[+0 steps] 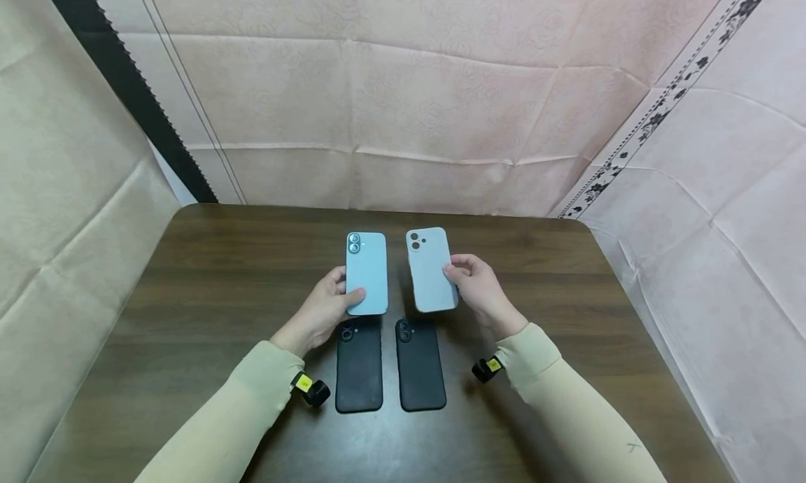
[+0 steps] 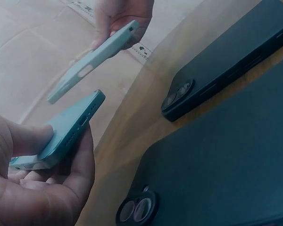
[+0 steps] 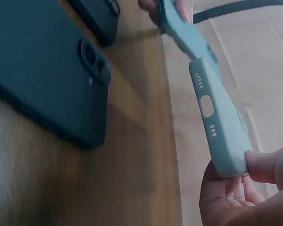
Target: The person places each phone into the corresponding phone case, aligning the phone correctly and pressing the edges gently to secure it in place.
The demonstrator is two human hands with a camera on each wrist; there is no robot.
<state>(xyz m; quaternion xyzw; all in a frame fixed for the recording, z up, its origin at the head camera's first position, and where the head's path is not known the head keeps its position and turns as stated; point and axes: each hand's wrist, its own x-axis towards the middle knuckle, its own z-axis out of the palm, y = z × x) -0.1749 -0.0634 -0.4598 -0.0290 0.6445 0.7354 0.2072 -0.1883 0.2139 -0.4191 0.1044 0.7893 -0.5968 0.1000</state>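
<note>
A light blue phone is held by my left hand, thumb across its back and fingers underneath. Its two lenses face up at the top left corner. My right hand pinches a pale blue phone case by its right edge, thumb on the back. The case's camera cutouts show at its upper left. In the right wrist view, the bottom edge of the case has a port slot and small speaker holes. Phone and case are apart, side by side, both raised above the table.
Nearer me, two phones in black cases lie back up on the wooden table: a left one and a right one. Pale creased cloth hangs behind the table's far edge and at both sides.
</note>
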